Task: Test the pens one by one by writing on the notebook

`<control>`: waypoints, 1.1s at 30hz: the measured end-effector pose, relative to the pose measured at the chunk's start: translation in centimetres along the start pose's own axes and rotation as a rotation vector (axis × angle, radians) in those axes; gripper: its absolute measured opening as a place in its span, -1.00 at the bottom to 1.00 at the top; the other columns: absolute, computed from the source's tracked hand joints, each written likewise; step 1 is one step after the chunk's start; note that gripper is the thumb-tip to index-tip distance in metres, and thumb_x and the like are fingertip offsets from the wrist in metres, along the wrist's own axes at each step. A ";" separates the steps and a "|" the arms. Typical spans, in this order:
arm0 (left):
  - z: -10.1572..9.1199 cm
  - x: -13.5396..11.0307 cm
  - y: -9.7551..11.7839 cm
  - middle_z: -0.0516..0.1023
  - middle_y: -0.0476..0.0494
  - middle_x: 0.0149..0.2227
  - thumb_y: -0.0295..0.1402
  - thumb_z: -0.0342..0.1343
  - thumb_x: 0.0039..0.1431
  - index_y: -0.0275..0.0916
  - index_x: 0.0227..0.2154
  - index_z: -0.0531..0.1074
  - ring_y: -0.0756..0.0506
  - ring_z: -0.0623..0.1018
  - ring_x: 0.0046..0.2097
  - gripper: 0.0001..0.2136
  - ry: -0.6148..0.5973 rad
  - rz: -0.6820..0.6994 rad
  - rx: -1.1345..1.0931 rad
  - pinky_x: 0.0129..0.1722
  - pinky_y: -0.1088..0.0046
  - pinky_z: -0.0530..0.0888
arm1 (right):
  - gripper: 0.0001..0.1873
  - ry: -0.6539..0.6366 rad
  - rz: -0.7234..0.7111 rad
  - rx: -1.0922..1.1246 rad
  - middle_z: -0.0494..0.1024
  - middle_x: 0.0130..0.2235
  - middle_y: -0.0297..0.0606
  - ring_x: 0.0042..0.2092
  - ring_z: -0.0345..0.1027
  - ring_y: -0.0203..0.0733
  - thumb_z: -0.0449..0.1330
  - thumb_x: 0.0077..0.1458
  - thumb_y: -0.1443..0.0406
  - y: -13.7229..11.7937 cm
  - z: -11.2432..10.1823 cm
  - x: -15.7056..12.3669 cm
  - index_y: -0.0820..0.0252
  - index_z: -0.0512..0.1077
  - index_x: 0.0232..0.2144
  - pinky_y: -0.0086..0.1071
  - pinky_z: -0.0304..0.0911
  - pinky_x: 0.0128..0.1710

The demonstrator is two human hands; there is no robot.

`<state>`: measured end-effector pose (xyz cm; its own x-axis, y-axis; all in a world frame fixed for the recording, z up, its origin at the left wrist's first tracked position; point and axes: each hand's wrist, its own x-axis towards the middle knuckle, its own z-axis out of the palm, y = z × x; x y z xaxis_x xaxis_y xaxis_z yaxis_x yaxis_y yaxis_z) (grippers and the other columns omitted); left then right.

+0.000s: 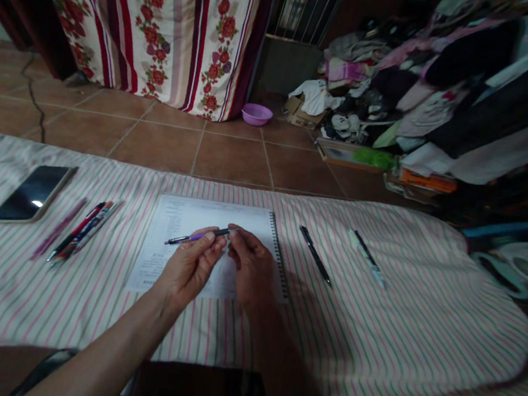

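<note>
Both hands hold one purple pen (194,237) level above a spiral notebook (182,219) with written lines. My left hand (191,268) pinches the pen's middle with closed fingers. My right hand (251,263) grips the pen's dark right end, fingers closed. The pen's tip points left. The notebook lies on a striped cloth (373,331) spread on the floor.
A phone (33,193) lies at the left, with several pens (79,232) beside it. A black pen (315,255) and a pale pen (367,258) lie right of the notebook. Beyond are floor tiles, a purple bowl (257,114), a floral curtain (171,21) and piled clothes (408,80).
</note>
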<state>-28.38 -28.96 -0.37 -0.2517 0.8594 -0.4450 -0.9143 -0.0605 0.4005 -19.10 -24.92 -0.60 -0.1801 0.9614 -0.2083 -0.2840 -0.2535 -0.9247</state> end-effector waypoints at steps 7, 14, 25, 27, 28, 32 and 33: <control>0.1 -0.1 -0.1 0.54 -0.25 -0.47 -0.71 0.00 0.06 -0.44 -0.42 0.45 0.01 0.57 -0.42 -0.84 -0.003 0.044 0.052 -0.40 0.66 0.52 | -0.69 0.012 0.006 0.021 0.51 -0.47 -0.35 -0.45 0.26 -0.37 0.35 -0.24 0.16 0.1 -0.2 0.1 0.18 0.56 -0.38 -0.46 0.21 -0.42; 0.2 -0.2 0.4 0.55 -0.23 -0.48 -0.67 -0.03 0.10 -0.46 -0.43 0.45 0.02 0.57 -0.44 -0.84 -0.032 0.022 0.016 -0.41 0.67 0.53 | -0.69 -0.087 0.040 0.063 0.52 -0.44 -0.34 -0.43 0.30 -0.36 0.32 -0.19 0.16 0.0 0.0 -0.2 0.16 0.55 -0.33 -0.47 0.21 -0.42; 0.1 -0.2 -0.1 0.56 -0.24 -0.47 -0.67 -0.04 0.12 -0.44 -0.47 0.42 0.01 0.58 -0.44 -0.83 -0.012 0.023 0.017 -0.42 0.67 0.53 | -0.73 -0.021 -0.017 -0.009 0.53 -0.45 -0.35 -0.42 0.30 -0.36 0.30 -0.17 0.15 0.5 -0.3 0.1 0.16 0.55 -0.38 -0.46 0.18 -0.40; 0.1 -0.2 -0.1 0.55 -0.23 -0.47 -0.68 -0.02 0.10 -0.43 -0.47 0.43 0.01 0.58 -0.43 -0.85 -0.018 0.043 0.030 -0.41 0.67 0.53 | -0.74 -0.009 -0.045 -0.034 0.51 -0.48 -0.36 -0.44 0.28 -0.36 0.30 -0.16 0.15 0.4 -0.2 0.1 0.18 0.55 -0.39 -0.45 0.18 -0.42; 0.0 -0.2 -0.1 0.55 -0.22 -0.47 -0.69 0.00 0.08 -0.43 -0.46 0.43 0.00 0.58 -0.42 -0.86 -0.015 0.051 0.037 -0.41 0.67 0.53 | -0.74 0.002 -0.056 -0.045 0.50 -0.50 -0.36 -0.46 0.26 -0.36 0.30 -0.17 0.15 0.4 -0.2 0.0 0.19 0.55 -0.40 -0.45 0.18 -0.42; 0.0 -0.1 -0.3 0.55 -0.20 -0.46 -0.70 0.04 0.04 -0.42 -0.43 0.44 -0.01 0.59 -0.40 -0.87 -0.002 0.071 0.046 -0.40 0.66 0.53 | -0.69 0.032 -0.052 -0.046 0.51 -0.49 -0.33 -0.46 0.28 -0.34 0.31 -0.20 0.14 0.2 -0.1 -0.1 0.21 0.55 -0.39 -0.43 0.21 -0.43; 0.0 -0.1 -0.4 0.56 -0.21 -0.46 -0.70 0.04 0.04 -0.42 -0.43 0.44 0.00 0.59 -0.41 -0.87 -0.006 0.068 0.037 -0.40 0.66 0.53 | -0.68 0.024 -0.040 -0.040 0.52 -0.47 -0.32 -0.44 0.29 -0.33 0.31 -0.20 0.13 0.2 -0.1 -0.2 0.21 0.55 -0.38 -0.43 0.22 -0.42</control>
<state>-28.04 -28.99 -0.50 -0.3109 0.8569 -0.4111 -0.8828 -0.1000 0.4591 -19.05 -25.11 -0.75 -0.1467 0.9731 -0.1777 -0.2529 -0.2106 -0.9443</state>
